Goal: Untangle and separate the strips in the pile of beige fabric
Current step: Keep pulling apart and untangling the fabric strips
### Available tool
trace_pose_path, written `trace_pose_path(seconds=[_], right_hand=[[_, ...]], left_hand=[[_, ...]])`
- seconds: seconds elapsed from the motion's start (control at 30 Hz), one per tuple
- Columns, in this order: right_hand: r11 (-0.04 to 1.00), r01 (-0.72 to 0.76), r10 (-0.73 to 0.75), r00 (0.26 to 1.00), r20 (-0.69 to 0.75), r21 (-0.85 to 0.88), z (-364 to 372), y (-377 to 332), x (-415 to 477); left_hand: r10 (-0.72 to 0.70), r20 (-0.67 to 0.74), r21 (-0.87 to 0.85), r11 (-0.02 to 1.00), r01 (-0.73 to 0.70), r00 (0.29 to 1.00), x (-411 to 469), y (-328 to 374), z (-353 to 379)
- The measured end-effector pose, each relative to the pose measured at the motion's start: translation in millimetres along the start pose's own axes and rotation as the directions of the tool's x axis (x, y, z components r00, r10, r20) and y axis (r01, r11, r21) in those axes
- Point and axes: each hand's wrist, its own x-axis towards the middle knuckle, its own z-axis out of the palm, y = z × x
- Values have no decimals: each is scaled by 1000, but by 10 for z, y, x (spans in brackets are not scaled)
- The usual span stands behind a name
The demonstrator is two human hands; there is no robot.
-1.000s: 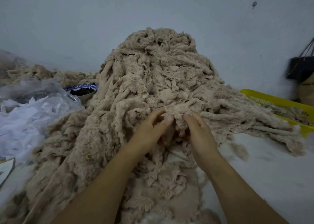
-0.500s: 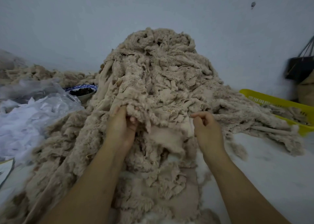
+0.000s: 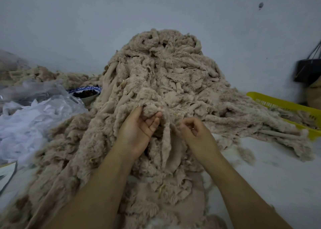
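Observation:
A tall pile of tangled beige fabric strips (image 3: 163, 75) rises against the wall and spreads toward me. My left hand (image 3: 137, 131), palm turned up, grips a fluffy clump of beige fabric (image 3: 151, 107) at the pile's front, thumb and fingertips closed on it. My right hand (image 3: 196, 133) is just to its right, fingers curled and pinching the edge of a flat beige strip (image 3: 166, 141) that hangs down between the two hands.
Crumpled clear plastic and white scraps (image 3: 29, 124) lie at the left. A blue-rimmed bowl (image 3: 85, 94) with dark contents sits behind them. A yellow basket (image 3: 284, 107) holds more strips at the right. A dark bag (image 3: 307, 70) hangs at the far right. White floor (image 3: 269, 176).
My left hand has moved right and turned palm up, taking a new clump higher on the pile. My right hand has shifted left, closing the gap, and pinches a hanging strip.

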Motion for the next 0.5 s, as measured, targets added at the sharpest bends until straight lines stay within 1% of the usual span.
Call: trace_pose_path(seconds=[0.03,0.1,0.17,0.2,0.23,0.27,0.3,0.33,0.37,0.4,0.43,0.47,0.5], right_hand=[[1000,-1,2,1000,26,-15,17,-8,-7],[992,-30,47,990,136,-125,46,27,-19],[976,-41,79,982,171,-214,68,44,-17],[965,-16,52,991,127,-264,66,41,-7],[963,-3,16,999,46,-270,54,16,-4],[978,-6,-6,998,-60,-210,29,-2,0],[995,-21,5,986,-165,-96,-8,-26,6],[999,-12,24,971,-240,50,-45,-49,20],[984,9,40,961,-275,176,-71,-90,24],[964,31,43,962,-270,263,-82,-106,30],[953,28,50,967,-248,302,-66,-135,21],[953,12,55,975,-213,303,-40,-138,17],[956,-28,82,981,-175,293,-16,-145,13]], left_hand=[[-6,23,11,1000,5,1000,-5,-5,6],[-28,81,34,999,25,996,-18,-24,16],[-44,115,67,997,36,992,-26,-46,12],[-36,116,78,997,27,993,-18,-55,4],[-18,99,90,996,9,995,-11,-53,5],[11,67,114,993,-19,998,11,-56,2],[39,36,153,987,-44,999,22,-64,8],[66,9,236,970,-67,998,34,-84,6],[87,-7,363,929,-78,996,23,-112,22],[111,-4,526,846,-93,994,7,-150,30],[125,27,685,720,-110,992,-27,-192,43],[116,83,806,577,-135,990,-58,-239,56],[83,143,861,482,-165,986,-93,-283,78]])
